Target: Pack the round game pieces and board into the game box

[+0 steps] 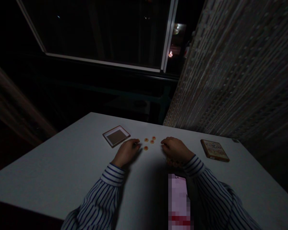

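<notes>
Both my hands rest on a white table [62, 169] in dim light. My left hand [126, 151] lies knuckles up with fingers curled, its fingertips next to several small round orange tokens [149, 142]. My right hand [175, 149] is also curled, just right of the tokens; more tokens seem to lie under its wrist, too dark to be sure. Whether either hand pinches a token is hidden. A shallow brown-rimmed box tray [116, 136] lies just beyond my left hand. A brown box lid [214, 150] with a printed top lies to the right.
A phone [180, 198] lies on the table between my striped sleeves. A bead curtain [230, 73] hangs close on the right. A dark window [103, 32] with a pale frame is behind the table. The table's far edge runs just past the tray.
</notes>
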`<state>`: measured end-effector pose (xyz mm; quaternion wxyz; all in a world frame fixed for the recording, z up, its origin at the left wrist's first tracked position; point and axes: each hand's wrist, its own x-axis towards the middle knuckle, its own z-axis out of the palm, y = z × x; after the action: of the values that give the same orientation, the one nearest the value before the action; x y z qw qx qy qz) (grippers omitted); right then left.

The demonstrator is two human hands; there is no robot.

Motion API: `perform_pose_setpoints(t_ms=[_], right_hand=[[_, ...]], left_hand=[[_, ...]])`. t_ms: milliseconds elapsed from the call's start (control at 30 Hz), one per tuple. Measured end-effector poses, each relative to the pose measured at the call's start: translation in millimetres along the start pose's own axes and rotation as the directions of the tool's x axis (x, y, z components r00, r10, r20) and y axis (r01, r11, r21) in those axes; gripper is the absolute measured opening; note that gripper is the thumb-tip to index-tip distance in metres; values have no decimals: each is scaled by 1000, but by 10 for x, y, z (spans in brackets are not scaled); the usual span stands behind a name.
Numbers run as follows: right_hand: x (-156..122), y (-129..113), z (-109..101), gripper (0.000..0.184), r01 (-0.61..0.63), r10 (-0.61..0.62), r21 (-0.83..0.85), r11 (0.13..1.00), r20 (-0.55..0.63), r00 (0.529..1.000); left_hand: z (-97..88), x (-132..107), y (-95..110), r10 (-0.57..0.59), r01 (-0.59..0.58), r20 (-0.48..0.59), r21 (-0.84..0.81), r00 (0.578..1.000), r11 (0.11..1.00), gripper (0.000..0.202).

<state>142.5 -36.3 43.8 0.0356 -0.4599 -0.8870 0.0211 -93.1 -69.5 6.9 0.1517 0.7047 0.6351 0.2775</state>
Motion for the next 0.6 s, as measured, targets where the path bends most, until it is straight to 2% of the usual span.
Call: perform_pose_setpoints(t_ms=[167,333,467,600], right_hand=[[162,-66,162,31,66,-65,-41,997,41,997],[277,-123,263,30,108,-106,-22,994,94,990],[372,-160,362,29,88,-87,3,996,158,984],[464,-174,496,32,89,-94,39,995,167,982]], left_hand=[[267,27,-25,15,-18,41,60,999,998,35],[428,55,0,32,-42,74,132,997,990,32],[526,60,-12,60,-67,45,175,997,982,26],[622,58,-54,73,-75,16,214,997,974,23]])
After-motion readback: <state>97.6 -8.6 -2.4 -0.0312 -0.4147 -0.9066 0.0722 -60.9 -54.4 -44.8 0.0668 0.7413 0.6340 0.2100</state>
